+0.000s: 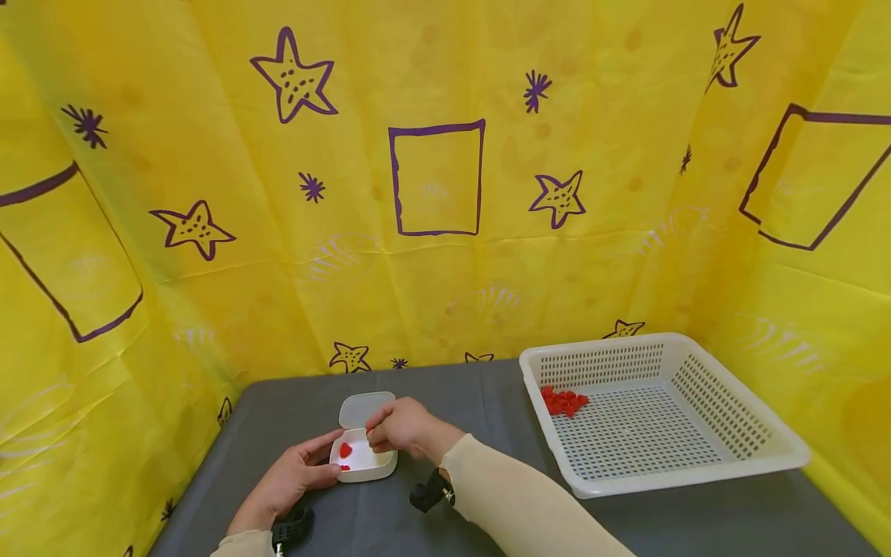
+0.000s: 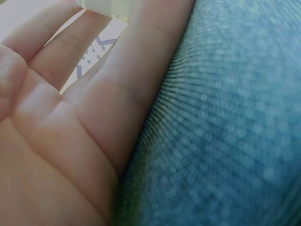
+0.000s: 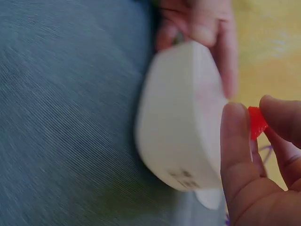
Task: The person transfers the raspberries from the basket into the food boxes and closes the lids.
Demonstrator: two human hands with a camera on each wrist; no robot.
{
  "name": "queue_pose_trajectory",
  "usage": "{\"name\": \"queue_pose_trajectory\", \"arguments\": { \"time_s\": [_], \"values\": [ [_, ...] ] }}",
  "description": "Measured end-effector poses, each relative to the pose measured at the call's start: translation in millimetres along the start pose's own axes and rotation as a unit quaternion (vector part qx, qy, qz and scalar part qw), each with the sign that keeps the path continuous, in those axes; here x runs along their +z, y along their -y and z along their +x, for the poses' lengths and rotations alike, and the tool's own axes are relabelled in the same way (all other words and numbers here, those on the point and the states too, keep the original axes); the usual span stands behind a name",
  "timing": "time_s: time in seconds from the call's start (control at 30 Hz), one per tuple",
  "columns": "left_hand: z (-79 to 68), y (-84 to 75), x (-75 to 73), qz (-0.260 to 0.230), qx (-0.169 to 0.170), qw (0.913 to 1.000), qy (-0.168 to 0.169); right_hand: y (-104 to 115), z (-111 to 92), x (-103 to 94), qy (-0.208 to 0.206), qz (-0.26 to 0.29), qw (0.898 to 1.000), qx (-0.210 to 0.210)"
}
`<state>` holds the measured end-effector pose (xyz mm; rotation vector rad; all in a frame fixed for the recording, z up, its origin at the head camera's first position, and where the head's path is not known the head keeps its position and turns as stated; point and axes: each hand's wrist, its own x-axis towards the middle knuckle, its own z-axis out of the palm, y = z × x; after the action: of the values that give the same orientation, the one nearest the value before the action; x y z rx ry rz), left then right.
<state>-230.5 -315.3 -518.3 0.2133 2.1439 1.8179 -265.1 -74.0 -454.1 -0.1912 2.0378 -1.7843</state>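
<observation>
A small white box (image 1: pixel 369 469) with its lid (image 1: pixel 366 410) flipped back stands on the grey tabletop. My left hand (image 1: pixel 299 473) grips its left side, thumb at the front corner and fingers at the back. Two red pieces (image 1: pixel 345 449) show inside, near that side. Over the box's right part is my right hand (image 1: pixel 407 427). In the right wrist view it pinches a small red piece (image 3: pixel 257 122) between thumb and fingertips, just above the rim. Dark, unreadable marks are on the box's outer wall (image 3: pixel 169 108). The left wrist view shows mostly the palm (image 2: pixel 61 141).
To the right stands a large white perforated basket (image 1: pixel 696 478). A pile of red pieces (image 1: pixel 562 402) lies in its left back corner. Yellow patterned cloth (image 1: pixel 438 309) hangs behind and at both sides of the grey table (image 1: pixel 480 418).
</observation>
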Motion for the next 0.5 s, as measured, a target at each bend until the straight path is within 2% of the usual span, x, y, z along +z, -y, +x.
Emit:
{"name": "queue_pose_trajectory", "arguments": {
  "time_s": [0.17, 0.33, 0.5],
  "values": [
    [-1.4, -1.8, -1.1, 0.003, 0.007, 1.0, 0.004, -9, -2, 14.6, -0.021, -0.029, 0.999, -0.012],
    [-1.1, -2.2, -2.5, -0.001, 0.01, 0.9999, 0.003, -9, -4, 16.4, -0.025, -0.074, 0.996, -0.037],
    [-1.0, -1.0, -0.6, -0.001, 0.01, 0.9999, 0.006, -11, -7, 16.5, -0.025, -0.09, 0.995, -0.039]
  ]
}}
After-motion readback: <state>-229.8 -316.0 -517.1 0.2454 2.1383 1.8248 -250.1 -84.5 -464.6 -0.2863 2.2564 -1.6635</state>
